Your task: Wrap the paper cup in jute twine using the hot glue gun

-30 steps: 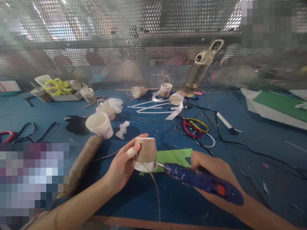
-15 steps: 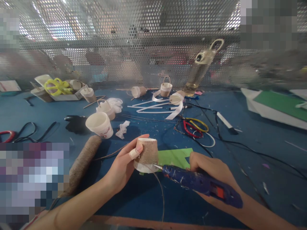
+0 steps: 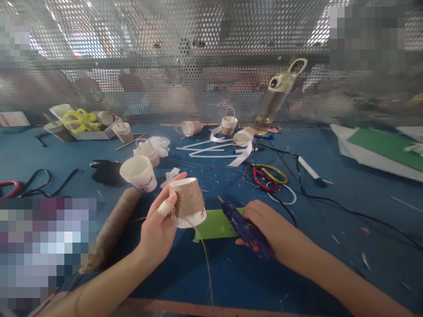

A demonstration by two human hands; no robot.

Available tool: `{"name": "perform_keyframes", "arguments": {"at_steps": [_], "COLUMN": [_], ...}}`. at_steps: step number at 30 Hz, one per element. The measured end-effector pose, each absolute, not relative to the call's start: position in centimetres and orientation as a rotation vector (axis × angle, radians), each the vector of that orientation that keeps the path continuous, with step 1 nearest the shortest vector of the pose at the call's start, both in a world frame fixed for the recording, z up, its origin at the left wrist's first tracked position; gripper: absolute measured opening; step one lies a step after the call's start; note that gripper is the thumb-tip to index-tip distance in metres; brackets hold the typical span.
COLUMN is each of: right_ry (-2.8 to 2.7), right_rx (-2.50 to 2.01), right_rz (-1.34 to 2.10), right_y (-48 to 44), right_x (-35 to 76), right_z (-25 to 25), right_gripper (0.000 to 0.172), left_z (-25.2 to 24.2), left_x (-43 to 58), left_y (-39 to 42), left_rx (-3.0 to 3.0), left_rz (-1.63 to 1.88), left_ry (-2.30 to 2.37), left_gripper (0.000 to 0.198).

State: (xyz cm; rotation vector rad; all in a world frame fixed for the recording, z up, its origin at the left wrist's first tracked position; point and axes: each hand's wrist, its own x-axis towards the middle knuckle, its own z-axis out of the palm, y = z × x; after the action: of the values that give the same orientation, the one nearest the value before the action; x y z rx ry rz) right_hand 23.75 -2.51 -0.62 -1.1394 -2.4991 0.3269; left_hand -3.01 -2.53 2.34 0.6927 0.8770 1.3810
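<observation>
My left hand [image 3: 161,215] is closed around a paper cup [image 3: 188,198], tilted, its wall mostly wrapped in brown twine with a white band bare at the lower end. A loose strand of twine [image 3: 207,259] hangs from the cup toward the table's front edge. In my right hand [image 3: 264,224] is a blue hot glue gun [image 3: 243,226], its metal tip pointing up and left, apart from the cup. Beneath the gun lies a green sheet [image 3: 214,223]. Left of my left hand, a twine spool [image 3: 115,224] rests on the table.
Behind my left hand stands a white paper cup [image 3: 139,173]. Small twine-wrapped baskets [image 3: 228,125], white strips and a tilted bottle [image 3: 274,103] are near the mesh panel. Red-and-yellow-handled pliers [image 3: 269,178] and a black cord [image 3: 357,211] lie to the right.
The glue gun's tip has come away from the cup, and the gun has turned to point more upward. My left hand has moved left and slightly up with the cup.
</observation>
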Motion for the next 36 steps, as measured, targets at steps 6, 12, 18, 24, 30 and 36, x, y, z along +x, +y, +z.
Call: {"name": "perform_keyframes", "arguments": {"at_steps": [6, 12, 18, 24, 30, 36], "right_ry": [-2.518, -2.485, -2.407, -2.385, -2.299, -1.943], "right_rx": [-1.148, -1.211, -1.19, -1.291, -1.317, -1.075], "right_rz": [0.24, 0.146, 0.2, 0.597, 0.673, 1.297], "right_y": [-1.8, -1.6, -1.5, -1.5, -2.3, -4.3], "right_x": [23.7, 22.4, 22.9, 24.8, 25.6, 22.7], "right_z": [-1.0, -1.1, -1.3, -0.1, 2.1, 3.1], "right_gripper": [0.017, 0.008, 0.026, 0.044, 0.04, 0.01], "left_z": [2.3, 2.4, 2.4, 2.4, 2.6, 2.4], "left_x": [-3.0, -3.1, -3.2, -3.2, -2.9, -2.7], "left_y": [-2.8, -2.7, -2.7, -2.5, -2.4, -2.6], "left_rx": [0.701, 0.701, 0.681, 0.683, 0.693, 0.77], "left_rz": [1.308, 1.266, 1.243, 1.181, 1.155, 1.129], "left_ry": [0.825, 0.82, 0.864, 0.865, 0.906, 0.919], "left_gripper": [0.059, 0.059, 0.055, 0.05, 0.052, 0.051]}}
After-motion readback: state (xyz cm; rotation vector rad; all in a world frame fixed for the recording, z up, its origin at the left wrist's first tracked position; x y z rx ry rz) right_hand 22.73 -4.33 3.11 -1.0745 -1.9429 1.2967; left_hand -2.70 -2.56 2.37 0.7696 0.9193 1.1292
